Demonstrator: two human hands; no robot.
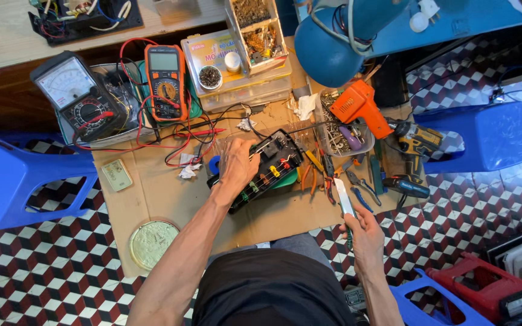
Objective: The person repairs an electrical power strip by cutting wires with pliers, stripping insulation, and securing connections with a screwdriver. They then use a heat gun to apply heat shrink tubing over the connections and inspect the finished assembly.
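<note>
Knees and dark shorts point(273, 290) nearest. Round tin lid point(153, 242), left. Left hand point(238, 164): spread flat, pinning black circuit board point(270, 169) at cardboard sheet point(152, 193) centre; likely rigid, light, fragile; take by edges. Right hand point(367, 235): clenched around white-tipped tool point(345, 202). Orange drill point(360, 105), far right.

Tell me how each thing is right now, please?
left hand, pressing down on the black circuit board
right hand, gripping a white-tipped tool, tip up
orange multimeter, lying flat, leads plugged in
orange heat gun, resting on the clear parts tray
round tin, open
pliers, lying on the cardboard
</note>
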